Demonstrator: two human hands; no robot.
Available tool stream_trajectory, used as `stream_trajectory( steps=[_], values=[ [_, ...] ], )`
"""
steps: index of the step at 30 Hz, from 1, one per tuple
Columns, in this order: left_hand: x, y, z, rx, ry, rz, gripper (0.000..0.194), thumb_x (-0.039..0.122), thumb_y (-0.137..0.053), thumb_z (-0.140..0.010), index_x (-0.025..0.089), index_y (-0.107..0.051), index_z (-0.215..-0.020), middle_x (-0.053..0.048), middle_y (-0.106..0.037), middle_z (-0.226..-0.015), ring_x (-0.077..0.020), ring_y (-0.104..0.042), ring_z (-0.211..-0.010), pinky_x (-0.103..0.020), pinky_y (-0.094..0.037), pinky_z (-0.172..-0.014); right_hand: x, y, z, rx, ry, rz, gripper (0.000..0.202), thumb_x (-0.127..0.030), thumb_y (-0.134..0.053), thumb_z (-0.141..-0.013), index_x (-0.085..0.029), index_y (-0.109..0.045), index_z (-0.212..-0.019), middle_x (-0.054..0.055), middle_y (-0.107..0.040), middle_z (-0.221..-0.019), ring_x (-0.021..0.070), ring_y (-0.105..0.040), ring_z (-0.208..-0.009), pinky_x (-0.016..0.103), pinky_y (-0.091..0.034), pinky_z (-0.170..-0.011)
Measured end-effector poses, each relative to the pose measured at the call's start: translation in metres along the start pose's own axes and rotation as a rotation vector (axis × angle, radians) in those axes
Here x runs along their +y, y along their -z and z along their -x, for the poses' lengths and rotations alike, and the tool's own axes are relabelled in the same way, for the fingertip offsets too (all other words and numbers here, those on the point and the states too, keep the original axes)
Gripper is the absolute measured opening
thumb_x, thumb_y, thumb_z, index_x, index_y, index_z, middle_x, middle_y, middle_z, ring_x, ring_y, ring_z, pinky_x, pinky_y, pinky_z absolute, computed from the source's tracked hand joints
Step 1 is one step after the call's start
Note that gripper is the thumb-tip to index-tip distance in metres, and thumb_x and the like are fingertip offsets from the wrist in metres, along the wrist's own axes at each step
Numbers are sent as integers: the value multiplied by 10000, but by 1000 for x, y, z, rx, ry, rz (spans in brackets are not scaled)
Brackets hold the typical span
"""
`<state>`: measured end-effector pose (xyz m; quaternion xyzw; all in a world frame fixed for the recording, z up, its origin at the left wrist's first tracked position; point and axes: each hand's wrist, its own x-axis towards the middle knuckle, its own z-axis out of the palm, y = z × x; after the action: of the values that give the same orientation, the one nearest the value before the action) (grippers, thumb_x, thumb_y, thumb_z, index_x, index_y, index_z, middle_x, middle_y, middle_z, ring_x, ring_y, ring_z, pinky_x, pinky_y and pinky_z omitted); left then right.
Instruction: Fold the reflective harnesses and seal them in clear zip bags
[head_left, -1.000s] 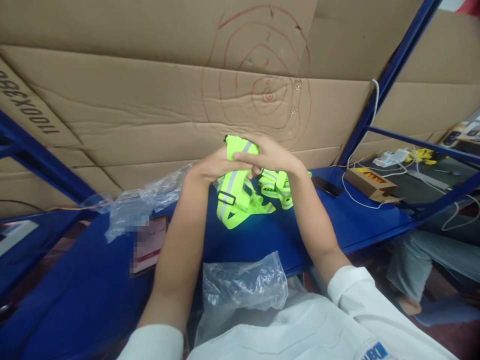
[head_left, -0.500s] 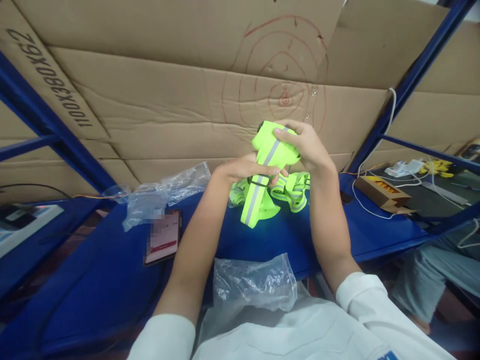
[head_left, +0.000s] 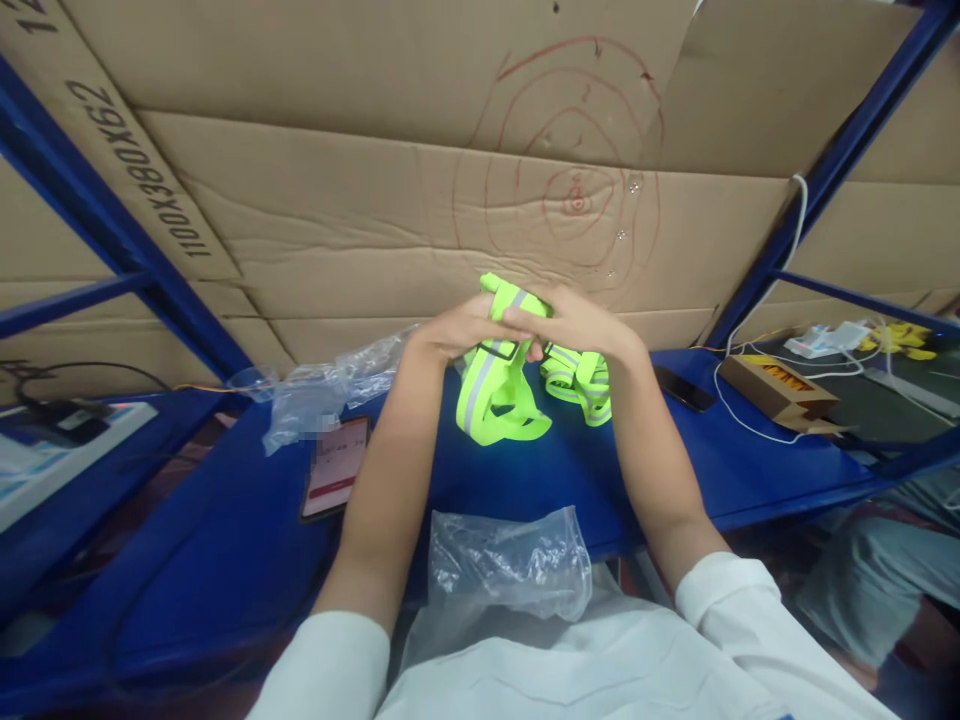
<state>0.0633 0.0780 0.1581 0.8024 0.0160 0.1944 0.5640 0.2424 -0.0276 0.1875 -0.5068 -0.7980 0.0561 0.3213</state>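
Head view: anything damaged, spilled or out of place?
Red concentric rings mark the creased brown cardboard wall, odd at a workstation; a clear plastic bag overlaps the near edge of the blue table. Nothing looks spilled.

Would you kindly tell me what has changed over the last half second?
The right hand has come down and leftward, now overlapping the left hand in view; both remain on the yellow-green strap. Nothing was visibly let go. The other strap bundle, pink-screened device and nearest clear bag stayed put.
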Motion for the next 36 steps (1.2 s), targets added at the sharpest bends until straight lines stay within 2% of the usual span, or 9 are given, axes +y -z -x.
stream_trajectory(
  steps=[5, 9, 12, 15, 21, 26, 29, 32, 36],
  values=[
    [0, 7, 4, -91, 22, -16, 403, 385, -936, -741, 102, -805, -997, -179, -803, -1020, -288, -784, -954, -359, -644, -876, -9, -4, -2, -28, -6, -31, 503, -664, -610, -990, -178, -710, -1070, -29, -653, -555, 203, -676, -635, 308, -488, -742],
    [-5, 2, -2, -21, 23, 80, 474, 396, -972, -685, 101, -793, -1010, -176, -799, -1005, -316, -788, -967, -401, -645, -912, -5, -2, -3, 104, -14, -20, 533, -604, -700, -944, -167, -724, -1249, 3, -697, -662, 258, -725, -757, 343, -509, -805],
    [-7, -6, -8, 6, 18, 161, 426, 357, -965, -687, 109, -786, -983, -143, -802, -955, -293, -787, -939, -387, -650, -885, -1, 0, -1, 157, -42, -28, 522, -544, -707, -950, -178, -702, -1322, -10, -674, -634, 250, -716, -683, 363, -524, -805],
    [-8, -9, -11, 4, 7, 230, 384, 309, -949, -709, 104, -779, -986, -128, -802, -933, -262, -783, -883, -372, -650, -854, 1, 0, -1, 172, -62, -38, 487, -541, -672, -971, -184, -701, -1301, -20, -663, -619, 231, -696, -608, 374, -541, -803],
    [-21, -1, -16, 95, 3, 346, 435, 263, -972, -655, 114, -738, -991, -112, -799, -933, -246, -776, -833, -348, -632, -799, 6, -4, -8, 366, -16, 148, 451, -501, -721, -941, -167, -739, -1243, 103, -778, -1033, 329, -729, -1047, 413, -525, -961],
    [-25, 1, -17, 153, 11, 348, 471, 269, -978, -631, 120, -729, -1001, -111, -801, -966, -238, -769, -823, -335, -624, -790, 15, -5, -13, 489, -62, 146, 433, -565, -703, -949, -162, -761, -1096, 93, -766, -970, 274, -708, -925, 396, -531, -926],
    [-22, -2, -16, 92, 40, 231, 571, 239, -996, -596, 128, -741, -1095, -119, -800, -1062, -265, -770, -916, -365, -626, -857, 21, -1, -15, 602, -97, 75, 479, -652, -696, -926, -175, -731, -910, 62, -710, -845, 249, -673, -877, 386, -539, -879],
    [-26, -7, -19, 120, 96, 150, 627, 260, -1009, -596, 132, -743, -1150, -114, -793, -1109, -266, -765, -968, -373, -624, -900, 26, 8, -12, 695, -154, -131, 541, -730, -660, -913, -201, -677, -801, 42, -661, -777, 239, -662, -875, 360, -556, -795],
    [-33, -14, -27, 44, 81, 139, 600, 405, -970, -698, 125, -747, -1179, -89, -787, -926, -255, -765, -904, -372, -635, -862, 29, 16, -6, 573, -188, -455, 562, -769, -721, -841, -207, -706, -845, 39, -704, -825, 217, -695, -860, 307, -566, -707]
  ],
)
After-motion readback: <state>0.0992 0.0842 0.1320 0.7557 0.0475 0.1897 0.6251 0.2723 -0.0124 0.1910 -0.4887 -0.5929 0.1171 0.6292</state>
